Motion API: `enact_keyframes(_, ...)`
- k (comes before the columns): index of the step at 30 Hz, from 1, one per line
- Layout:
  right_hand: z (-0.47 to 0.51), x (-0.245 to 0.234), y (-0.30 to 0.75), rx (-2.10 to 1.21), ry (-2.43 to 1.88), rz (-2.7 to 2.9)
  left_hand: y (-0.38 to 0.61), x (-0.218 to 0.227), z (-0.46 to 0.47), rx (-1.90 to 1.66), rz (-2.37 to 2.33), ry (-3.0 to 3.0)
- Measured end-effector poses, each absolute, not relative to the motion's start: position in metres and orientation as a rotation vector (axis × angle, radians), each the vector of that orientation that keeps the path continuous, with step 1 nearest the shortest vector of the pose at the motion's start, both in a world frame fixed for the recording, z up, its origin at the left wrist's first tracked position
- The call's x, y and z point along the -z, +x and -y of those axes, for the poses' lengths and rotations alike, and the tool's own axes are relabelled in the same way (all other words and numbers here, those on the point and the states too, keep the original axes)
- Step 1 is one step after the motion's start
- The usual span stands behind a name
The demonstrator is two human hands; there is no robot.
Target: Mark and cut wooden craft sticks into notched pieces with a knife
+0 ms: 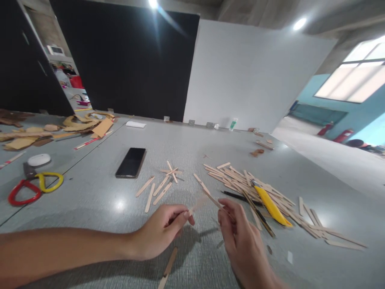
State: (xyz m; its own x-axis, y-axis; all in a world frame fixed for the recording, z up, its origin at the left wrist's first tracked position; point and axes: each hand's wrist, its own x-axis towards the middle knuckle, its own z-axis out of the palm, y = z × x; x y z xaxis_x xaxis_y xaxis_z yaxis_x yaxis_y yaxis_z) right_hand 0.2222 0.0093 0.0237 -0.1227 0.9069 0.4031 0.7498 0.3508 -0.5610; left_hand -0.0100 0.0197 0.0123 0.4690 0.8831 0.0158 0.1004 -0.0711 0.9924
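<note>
My left hand (pixel 161 233) is closed in a pinch on one end of a thin wooden stick (pixel 198 204) that looks blurred. My right hand (pixel 240 237) is closed on a second wooden stick (pixel 207 192), which points up and to the left, away from me. The two sticks meet between my hands, just above the grey table (pixel 99 200). A loose stick (pixel 168 267) lies on the table under my left hand. A big pile of wooden sticks (pixel 240 180) lies to the right, with a yellow utility knife (pixel 270 204) and a black pen (pixel 237 196) on it.
A black phone (pixel 131 162) lies face up beyond my hands, with several sticks (pixel 159 186) near it. Red and yellow scissors (pixel 33 186) and a white oval object (pixel 39 159) sit at the left. Cardboard scraps (pixel 60 130) cover the far left. The table edge runs along the right.
</note>
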Motion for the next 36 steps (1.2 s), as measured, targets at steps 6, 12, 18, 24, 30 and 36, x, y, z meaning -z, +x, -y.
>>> enact_keyframes(6,0.002,-0.013,0.213,-0.432,-1.368,1.768,-0.012,-0.013,-0.017,-0.805,-0.867,1.580)
enact_keyframes(12,0.005,-0.019,0.209,-0.499,-1.409,1.608,-0.012,-0.014,-0.018,-0.783,-0.880,1.633)
enact_keyframes(18,0.005,-0.023,0.208,-0.485,-1.421,1.622,-0.013,-0.015,-0.018,-0.738,-0.902,1.683)
enact_keyframes(24,0.006,-0.017,0.212,-0.410,-1.352,1.660,-0.014,-0.016,-0.018,-0.713,-0.909,1.656)
enact_keyframes(30,0.003,-0.014,0.218,-0.352,-1.366,1.688,-0.015,-0.016,-0.017,-0.715,-0.905,1.661)
enact_keyframes(36,0.003,-0.014,0.218,-0.292,-1.351,1.732,-0.014,-0.015,-0.017,-0.703,-0.889,1.650)
